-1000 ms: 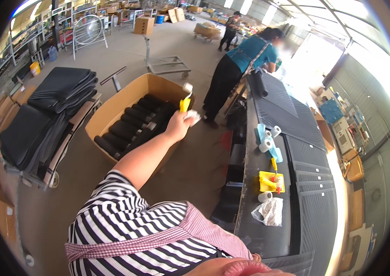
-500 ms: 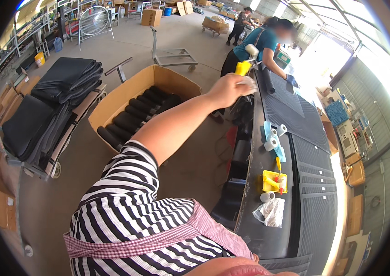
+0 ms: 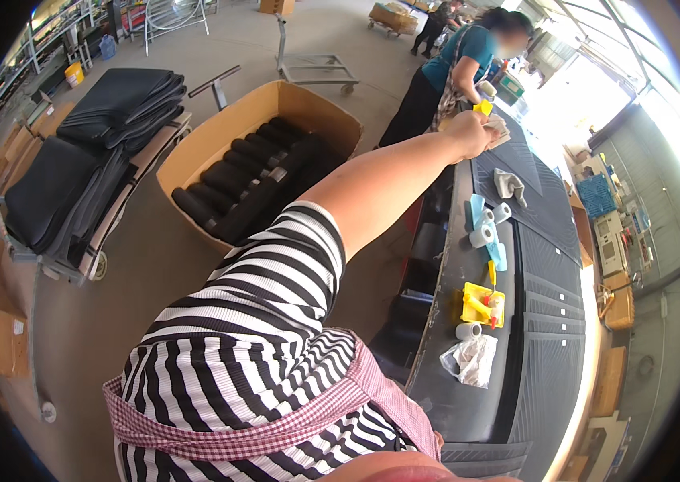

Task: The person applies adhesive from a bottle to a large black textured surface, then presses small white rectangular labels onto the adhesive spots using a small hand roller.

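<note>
We note our left hand, fingers closed around a yellow-handled white roller, has swung right from the open brown cardboard carton, bringing the roller near the long black table's far end.

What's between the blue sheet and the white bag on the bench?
In the head view: a yellow handle, the yellow tray and a white roll.

Your left arm is stretched nearly straight toward the counter's far end, left grip curled closed.
</note>
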A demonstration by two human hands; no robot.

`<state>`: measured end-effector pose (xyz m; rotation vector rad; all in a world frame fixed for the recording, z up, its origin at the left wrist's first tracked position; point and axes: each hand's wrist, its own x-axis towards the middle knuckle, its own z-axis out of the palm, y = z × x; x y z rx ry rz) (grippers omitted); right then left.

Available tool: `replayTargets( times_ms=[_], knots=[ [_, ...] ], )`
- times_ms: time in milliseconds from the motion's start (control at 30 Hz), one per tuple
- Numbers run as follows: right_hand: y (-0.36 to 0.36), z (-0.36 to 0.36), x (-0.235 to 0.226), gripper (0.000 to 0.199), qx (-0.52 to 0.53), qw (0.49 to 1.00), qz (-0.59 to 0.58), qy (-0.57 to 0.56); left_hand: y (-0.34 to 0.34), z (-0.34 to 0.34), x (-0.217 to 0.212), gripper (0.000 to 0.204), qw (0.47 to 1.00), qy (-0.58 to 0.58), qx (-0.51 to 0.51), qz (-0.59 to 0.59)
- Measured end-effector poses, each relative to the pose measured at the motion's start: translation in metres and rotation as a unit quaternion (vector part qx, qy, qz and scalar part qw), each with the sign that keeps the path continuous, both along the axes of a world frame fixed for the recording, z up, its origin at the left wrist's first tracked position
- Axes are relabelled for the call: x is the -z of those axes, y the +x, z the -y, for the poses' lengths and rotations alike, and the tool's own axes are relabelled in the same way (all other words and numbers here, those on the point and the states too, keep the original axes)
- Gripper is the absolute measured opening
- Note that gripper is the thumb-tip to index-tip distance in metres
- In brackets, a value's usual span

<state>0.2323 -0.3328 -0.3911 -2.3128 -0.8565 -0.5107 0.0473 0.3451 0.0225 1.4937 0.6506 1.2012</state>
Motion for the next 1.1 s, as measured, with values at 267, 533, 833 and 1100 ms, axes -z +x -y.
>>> replayTargets(
  times_ms=[267, 533, 833, 1100],
  knots=[
    [-0.004, -0.002, -0.009, 0.015, -0.01, 0.999, 0.046, -0.021, -0.019, -0.007, -0.013, 0.03, 0.983, 0.159, -0.089, -0.032],
    [-0.015, -0.006, -0.026, 0.015, -0.032, 0.999, 0.001, -0.026, -0.043, 0.008, -0.027, 0.028, 0.967, 0.219, -0.121, -0.039],
    [-0.004, 0.009, -0.024, 0.018, -0.064, 0.995, -0.047, -0.057, -0.03, 0.003, -0.032, 0.031, 0.969, 0.199, -0.144, -0.004],
    [-0.012, -0.008, -0.037, 0.014, -0.063, 0.997, -0.009, -0.031, -0.036, 0.005, -0.041, 0.025, 0.997, 0.066, 0.037, 0.008]
  ],
)
